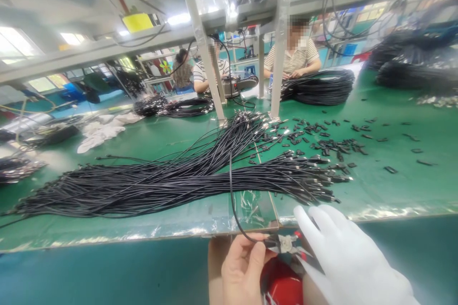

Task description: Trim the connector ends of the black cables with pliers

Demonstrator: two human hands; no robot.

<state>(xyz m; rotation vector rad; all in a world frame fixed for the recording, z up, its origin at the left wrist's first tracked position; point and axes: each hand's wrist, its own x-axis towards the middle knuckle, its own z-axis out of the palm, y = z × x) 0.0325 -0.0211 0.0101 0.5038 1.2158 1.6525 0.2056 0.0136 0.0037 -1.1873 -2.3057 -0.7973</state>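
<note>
At the table's front edge, my bare left hand (243,269) pinches a black cable (234,205) near its end between thumb and fingers. The cable curves up from there over the bundle on the table. My right hand (352,252), in a white glove, is closed around pliers (286,244) with red on the handles. Their jaws are at the dark cable end beside my left fingertips; whether they bite on it I cannot tell. Just behind both hands lies a long bundle of black cables (171,186), its connector ends fanned toward the right.
Small black plastic pieces (338,145) are scattered on the green table (400,186). Shelf posts (281,38) rise behind the cables. Coiled cables (318,88) lie farther back, near a seated person (293,59). A white cloth (102,133) lies left. Something red (284,288) sits below my hands.
</note>
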